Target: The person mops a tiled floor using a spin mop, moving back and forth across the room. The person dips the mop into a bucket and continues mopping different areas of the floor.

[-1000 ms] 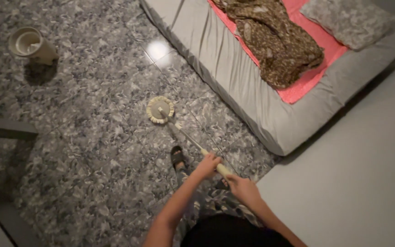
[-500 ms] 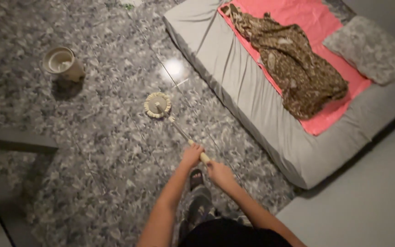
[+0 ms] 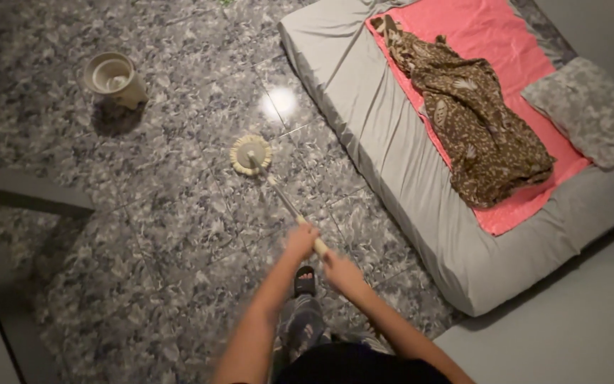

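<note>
Both hands, left (image 3: 300, 240) ahead of right (image 3: 340, 270), fingers wrapped round mop (image 3: 251, 154) handle on tiled floor (image 3: 158, 213); pale bucket (image 3: 114, 77) well apart, contents unclear.

— What surfaces show here? Glossy, mottled grey-blue stone-look floor tiles (image 3: 179, 213), a lamp glare on one; a matt grey cloth mattress (image 3: 392, 163).

— And the mop (image 3: 251, 154)? Cream stringy fibre head, thin shiny metal shaft, pale smooth grip. A smooth cream plastic bucket (image 3: 115, 77); coral towelling (image 3: 492, 35) under patterned brown fabric (image 3: 477, 121).
</note>
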